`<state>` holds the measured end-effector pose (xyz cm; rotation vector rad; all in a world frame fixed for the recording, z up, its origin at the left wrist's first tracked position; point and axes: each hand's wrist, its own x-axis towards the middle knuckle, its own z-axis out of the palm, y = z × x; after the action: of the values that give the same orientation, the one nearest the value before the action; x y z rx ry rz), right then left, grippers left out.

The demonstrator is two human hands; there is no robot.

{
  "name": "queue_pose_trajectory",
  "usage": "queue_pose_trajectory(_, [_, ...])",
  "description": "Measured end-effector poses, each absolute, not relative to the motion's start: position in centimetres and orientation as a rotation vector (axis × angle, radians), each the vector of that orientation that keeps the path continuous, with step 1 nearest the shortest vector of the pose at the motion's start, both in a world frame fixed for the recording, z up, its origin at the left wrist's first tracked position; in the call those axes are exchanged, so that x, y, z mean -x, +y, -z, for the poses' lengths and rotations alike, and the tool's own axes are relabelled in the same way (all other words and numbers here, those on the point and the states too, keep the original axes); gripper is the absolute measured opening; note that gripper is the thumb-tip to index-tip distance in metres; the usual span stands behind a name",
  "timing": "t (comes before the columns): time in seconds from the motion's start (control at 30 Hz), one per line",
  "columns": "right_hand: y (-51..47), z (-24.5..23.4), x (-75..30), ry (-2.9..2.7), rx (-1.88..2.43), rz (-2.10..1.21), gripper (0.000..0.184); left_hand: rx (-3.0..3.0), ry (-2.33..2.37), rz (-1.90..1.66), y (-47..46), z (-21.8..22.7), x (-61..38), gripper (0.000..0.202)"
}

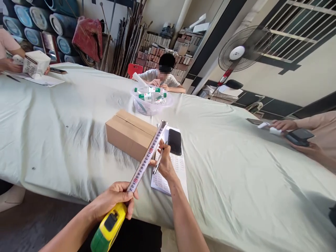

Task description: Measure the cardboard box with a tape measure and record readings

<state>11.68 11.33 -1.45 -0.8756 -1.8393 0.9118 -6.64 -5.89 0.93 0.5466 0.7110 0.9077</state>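
Head view: I see the tape measure [117, 217] drawn out beside a closed box [130, 136].
From my remote feed, the left hand [119, 196] pinches the strip [147, 157] near the case; the right hand [165, 162] grasps a pen [158, 162], though I cannot tell whether it also touches the strip. The box rests on the tabletop [223, 157], with the strip passing across its right end; contact is unclear to me. I judge the measuring partway: strip out, but the reading and noting look unfinished. Rows of writing fill the paper [162, 180] under the phone [174, 141], too small for me to read.
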Motion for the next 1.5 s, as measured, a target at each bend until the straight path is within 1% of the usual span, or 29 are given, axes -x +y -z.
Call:
queue_pose_trajectory(0.13, [11.4, 1.5, -10.9, -1.873, 0.825, -0.903, 0.063, -0.531, 0.891, -0.895, -8.1, -1.8, 8.4, 0.018])
queue_pose_trajectory(0.3, [11.2, 2.0, -10.7, -1.918, 0.735, -0.864, 0.06, -0.503, 0.993, -0.891, -10.1, -2.7, 9.9, 0.017])
queue_pose_trajectory(0.57, [10.2, 1.6, -11.1, -2.027, 0.586, -0.626, 0.056, -0.496, 1.075, -0.931, -11.8, -3.6, 10.3, 0.021])
queue_pose_trajectory(0.8, [9.8, 1.0, -11.0, -2.019, 0.574, -0.607, 0.057, -0.535, 1.14, -0.912, -11.8, -3.9, 10.1, 0.023])
queue_pose_trajectory(1.1, [10.3, 2.3, -11.4, -1.996, 0.566, -0.652, 0.06, -0.575, 1.157, -0.892, -11.5, -3.5, 10.3, 0.024])
queue_pose_trajectory(1.27, [10.5, 2.3, -11.2, -1.929, 0.595, -0.747, 0.059, -0.692, 1.189, -0.867, -10.9, -3.7, 10.3, 0.024])
queue_pose_trajectory(1.5, [10.2, 1.1, -11.6, -1.603, 0.67, -1.212, 0.053, -1.105, 1.398, -0.596, -8.4, -5.8, 11.8, 0.028])
